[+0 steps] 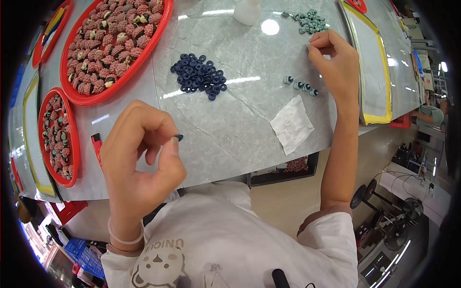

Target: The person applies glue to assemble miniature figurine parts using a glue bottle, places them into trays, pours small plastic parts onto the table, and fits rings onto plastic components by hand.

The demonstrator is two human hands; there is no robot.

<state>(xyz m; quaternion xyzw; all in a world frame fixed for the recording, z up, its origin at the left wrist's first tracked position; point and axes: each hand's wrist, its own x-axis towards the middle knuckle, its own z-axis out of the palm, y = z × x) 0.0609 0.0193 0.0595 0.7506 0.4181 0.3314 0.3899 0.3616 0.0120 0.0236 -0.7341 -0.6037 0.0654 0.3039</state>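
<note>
My left hand (139, 158) is raised above the near table edge, thumb and forefinger pinching a small dark blue ring (179, 137). Farther off lies a heap of the same navy rings (192, 72). At the far right, my right hand (335, 60) is closed in a pinch beside a loose pile of small grey-green pieces (312, 22). What its fingertips hold, if anything, is too small to make out. Between that hand and a crumpled white paper (293, 126) stands a short row of small blue-and-pale assembled pieces (301, 86).
A large red tray (91, 100) of pink ridged pieces stands at the far left, with a smaller red tray (73, 158) nearer. A red object (96, 144) lies by my left wrist. A yellow-edged board (377, 117) borders the right; a white bottle (247, 13) stands at the back.
</note>
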